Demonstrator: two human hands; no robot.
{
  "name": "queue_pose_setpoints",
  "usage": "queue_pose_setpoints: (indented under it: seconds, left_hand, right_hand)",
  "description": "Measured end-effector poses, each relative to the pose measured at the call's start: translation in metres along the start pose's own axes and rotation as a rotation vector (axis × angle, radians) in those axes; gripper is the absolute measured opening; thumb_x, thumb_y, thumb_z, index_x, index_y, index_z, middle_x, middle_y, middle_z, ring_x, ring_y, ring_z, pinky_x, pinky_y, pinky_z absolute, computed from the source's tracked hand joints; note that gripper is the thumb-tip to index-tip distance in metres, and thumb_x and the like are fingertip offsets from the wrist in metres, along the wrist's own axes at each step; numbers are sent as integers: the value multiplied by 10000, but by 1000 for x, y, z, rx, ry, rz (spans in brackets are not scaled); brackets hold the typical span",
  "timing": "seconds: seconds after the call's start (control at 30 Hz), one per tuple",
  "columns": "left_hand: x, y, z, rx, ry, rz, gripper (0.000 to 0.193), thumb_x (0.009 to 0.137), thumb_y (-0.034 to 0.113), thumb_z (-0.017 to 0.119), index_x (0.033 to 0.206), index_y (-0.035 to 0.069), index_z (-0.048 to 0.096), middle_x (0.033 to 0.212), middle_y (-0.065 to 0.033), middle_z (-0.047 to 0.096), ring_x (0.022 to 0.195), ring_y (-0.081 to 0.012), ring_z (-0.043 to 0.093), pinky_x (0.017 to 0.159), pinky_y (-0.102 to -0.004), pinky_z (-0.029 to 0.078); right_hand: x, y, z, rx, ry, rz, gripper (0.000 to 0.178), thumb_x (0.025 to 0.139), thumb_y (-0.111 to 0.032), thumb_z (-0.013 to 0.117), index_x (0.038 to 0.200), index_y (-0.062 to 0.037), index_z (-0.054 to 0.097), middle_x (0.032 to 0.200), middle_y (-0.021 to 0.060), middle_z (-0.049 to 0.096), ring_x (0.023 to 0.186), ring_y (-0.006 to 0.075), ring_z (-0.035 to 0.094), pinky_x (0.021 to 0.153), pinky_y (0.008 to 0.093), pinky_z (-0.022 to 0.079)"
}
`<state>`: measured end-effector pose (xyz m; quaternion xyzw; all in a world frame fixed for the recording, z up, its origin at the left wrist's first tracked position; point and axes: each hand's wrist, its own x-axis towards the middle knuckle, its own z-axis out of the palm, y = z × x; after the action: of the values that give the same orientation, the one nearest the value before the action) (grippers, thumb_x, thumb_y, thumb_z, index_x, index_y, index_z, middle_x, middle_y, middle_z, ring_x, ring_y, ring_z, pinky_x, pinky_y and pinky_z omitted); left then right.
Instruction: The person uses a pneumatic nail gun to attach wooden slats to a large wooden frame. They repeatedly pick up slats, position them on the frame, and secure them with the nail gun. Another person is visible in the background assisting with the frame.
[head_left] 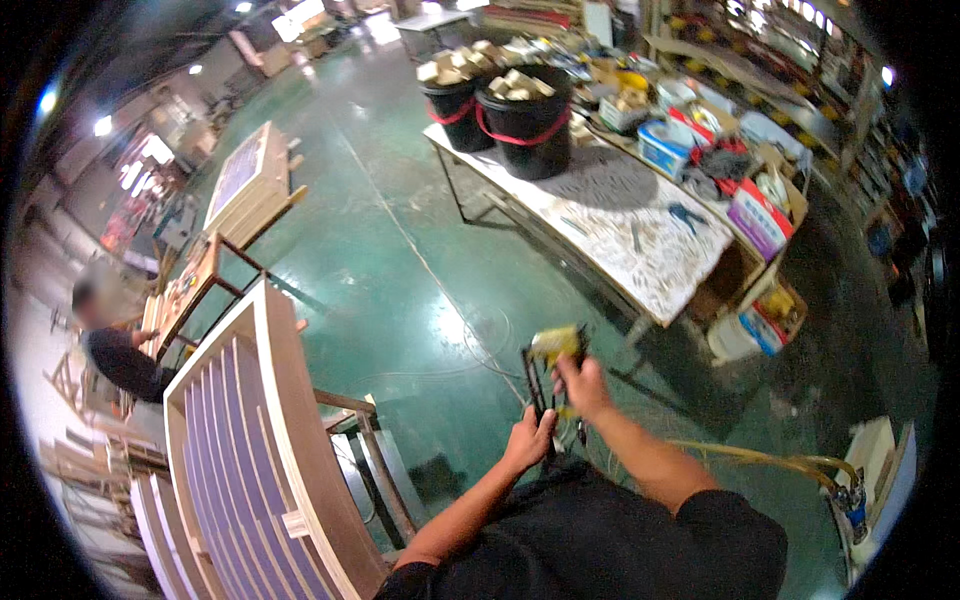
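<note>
Both hands closed on a yellow-and-black nail gun (553, 346), held up in front of the body.
The right hand (588, 390) is clamped around the handle; the left hand (528, 438), nearer the body, is closed on the lower end of the slim black bar (533, 380). The yellow head lies beyond both hands, its long axis roughly crosswise, one end toward the left; the bar runs from that end back toward the person. Left of the left hand, well apart, a slatted wooden frame (287, 400) leans; beyond the right hand, a white-topped counter (660, 268) carries black buckets (525, 140) of wood blocks. Yellow hoses (755, 452) lie right of the right hand.
</note>
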<state>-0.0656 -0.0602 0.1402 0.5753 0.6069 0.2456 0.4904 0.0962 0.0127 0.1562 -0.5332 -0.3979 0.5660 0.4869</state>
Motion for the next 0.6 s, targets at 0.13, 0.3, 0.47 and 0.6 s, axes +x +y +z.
queue_pose_setpoints:
  seconds: [0.13, 0.3, 0.47, 0.6]
  left_hand:
    - [1, 24, 4, 154, -268, 68, 492, 1048, 360, 574, 1385, 8, 506, 921, -271, 713, 843, -438, 711, 757, -480, 549]
    - [52, 81, -9, 134, -500, 263, 402, 1028, 231, 620, 1357, 9, 561, 974, -246, 727, 849, -377, 730, 746, -430, 548]
    - [156, 63, -8, -63, -827, 187, 262, 1044, 205, 626, 1168, -20, 683, 988, -88, 743, 925, -142, 671, 867, -324, 541]
    - [256, 23, 2, -81, -910, 66, 229, 1047, 186, 620, 1145, -12, 681, 970, -70, 743, 906, -132, 677, 835, -304, 544]
  right_hand:
    - [47, -22, -83, 475, 328, 130, 423, 1035, -478, 602, 957, -65, 647, 778, 60, 687, 626, 190, 657, 568, 391, 543]
    - [67, -14, -180, 761, 439, 200, 536, 975, -634, 596, 928, -107, 676, 763, 54, 690, 636, 218, 657, 605, 386, 547]
    - [87, -16, -222, 841, 565, 25, 472, 1035, -546, 548, 1021, -85, 646, 799, 51, 675, 664, 198, 631, 611, 339, 500]
    - [96, -43, -226, 763, 790, 13, 509, 1021, -582, 554, 1030, -79, 633, 768, 38, 643, 637, 186, 601, 582, 320, 492]
